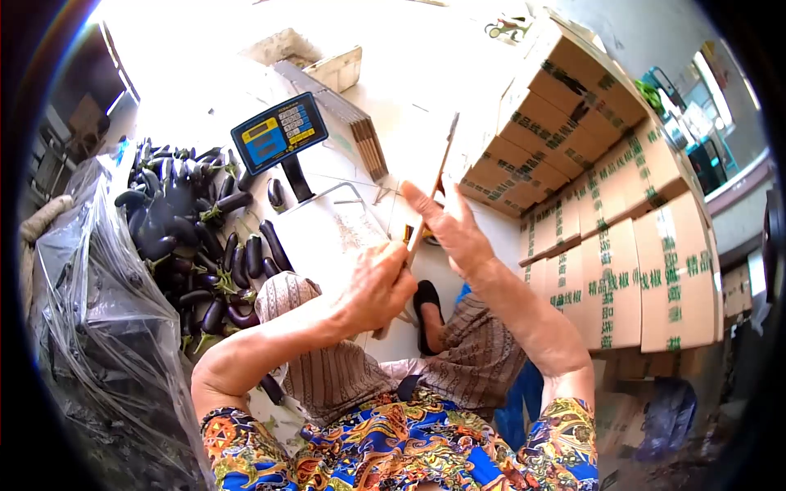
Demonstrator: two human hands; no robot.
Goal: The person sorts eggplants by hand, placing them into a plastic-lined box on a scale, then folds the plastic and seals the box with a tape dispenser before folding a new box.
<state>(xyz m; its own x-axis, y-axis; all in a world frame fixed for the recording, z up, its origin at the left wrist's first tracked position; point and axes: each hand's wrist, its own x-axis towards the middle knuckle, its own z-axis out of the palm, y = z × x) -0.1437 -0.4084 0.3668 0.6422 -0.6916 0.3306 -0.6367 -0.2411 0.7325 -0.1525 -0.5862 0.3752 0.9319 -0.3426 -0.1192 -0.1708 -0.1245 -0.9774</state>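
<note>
Cardboard, a flattened sheet (432, 192) seen edge-on, stands nearly upright between the person's two hands, out in front of the chest. Left hand (378, 285) is closed around the sheet's lower edge, fingers curled tight on it, with the bottom end poking out below the fist. Right hand (453, 225) lies open and flat against the sheet's right face higher up, fingers stretched along it and pointing up and left. Both forearms come out of bright blue and orange patterned sleeves (393, 446).

Just beyond the sheet, a platform scale (332, 233) sits on the pale floor, its blue display head (279, 132) raised on a short black post and tilted toward the person. To the left of the scale a heap of dark purple eggplants (192, 237) with green stems spreads across the ground, and a crumpled clear plastic bag (98, 327) stands nearest on that side. On the right, stacked cartons (622, 237) printed with green characters rise in a tall wall, well apart from the hands. More flat cardboard (364, 135) lies piled behind the scale. Below the hands, a second person in a brown patterned garment (344, 376) sits low, one foot in a black shoe (426, 299) showing on the floor.
</note>
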